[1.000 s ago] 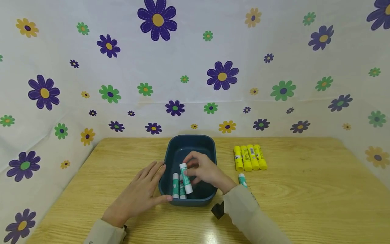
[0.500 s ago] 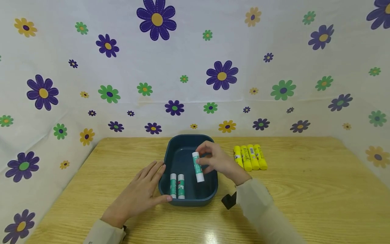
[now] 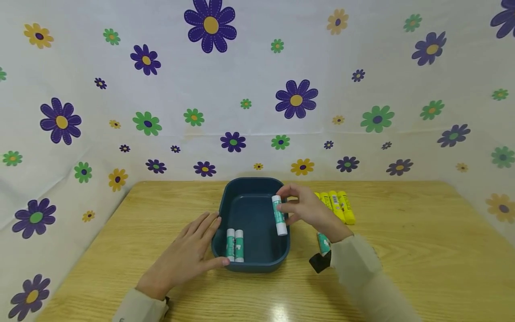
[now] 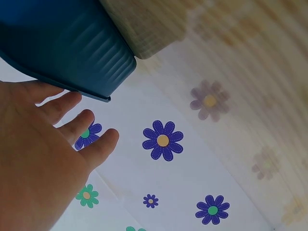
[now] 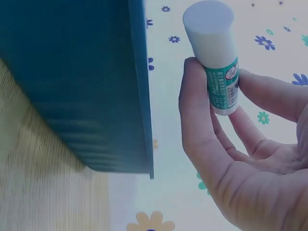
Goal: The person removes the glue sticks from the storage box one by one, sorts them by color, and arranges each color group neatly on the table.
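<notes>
A green and white glue stick (image 3: 279, 215) is pinched between the thumb and fingers of my right hand (image 3: 311, 210), over the right rim of a dark blue bin (image 3: 257, 264). The right wrist view shows the same glue stick (image 5: 221, 72) up close, its white end toward the camera, beside the bin's outer wall (image 5: 96, 120). Two more green glue sticks (image 3: 239, 246) lie side by side in the bin's near left corner. My left hand (image 3: 185, 255) rests on the bin's left rim with fingers extended; in the left wrist view its fingers touch the bin's edge (image 4: 72, 89).
Several yellow glue sticks (image 3: 344, 208) lie in a row on the wooden table (image 3: 402, 259) right of the bin, partly behind my right hand. One green glue stick (image 3: 323, 243) lies nearer, partly hidden by the right wrist. A flowered cloth (image 3: 241, 67) hangs behind the table.
My right hand has carried the green glue stick up and to the right, from above the two others to the bin's right rim. The left hand has stayed on the bin.
</notes>
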A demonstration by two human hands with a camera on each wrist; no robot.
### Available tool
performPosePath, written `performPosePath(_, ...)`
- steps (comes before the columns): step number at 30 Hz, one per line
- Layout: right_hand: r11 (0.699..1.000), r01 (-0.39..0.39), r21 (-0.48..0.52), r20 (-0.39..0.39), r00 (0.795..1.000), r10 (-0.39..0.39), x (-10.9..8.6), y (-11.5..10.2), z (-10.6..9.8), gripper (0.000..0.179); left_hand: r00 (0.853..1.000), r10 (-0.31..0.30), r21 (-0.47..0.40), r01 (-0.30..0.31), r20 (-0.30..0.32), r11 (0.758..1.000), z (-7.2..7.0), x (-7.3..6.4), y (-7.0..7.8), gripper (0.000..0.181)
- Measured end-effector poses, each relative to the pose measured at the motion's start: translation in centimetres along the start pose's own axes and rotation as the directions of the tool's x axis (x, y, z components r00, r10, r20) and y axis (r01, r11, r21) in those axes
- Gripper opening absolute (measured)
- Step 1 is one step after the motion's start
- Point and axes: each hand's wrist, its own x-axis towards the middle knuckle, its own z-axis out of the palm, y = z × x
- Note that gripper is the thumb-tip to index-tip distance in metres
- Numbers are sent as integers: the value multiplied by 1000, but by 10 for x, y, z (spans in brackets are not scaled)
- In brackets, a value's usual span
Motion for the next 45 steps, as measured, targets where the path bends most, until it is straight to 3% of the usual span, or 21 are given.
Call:
performPosePath(20, 1000, 26, -4, -18, 999, -26, -27, 15, -32, 28, 1000, -5, -4, 5, 2, 1000, -1, 1, 3, 97)
performPosePath(45, 989, -70, -133, -83, 995, 59, -64, 45, -72, 32, 999, -31, -18, 31, 11, 999, 0, 1, 4, 94)
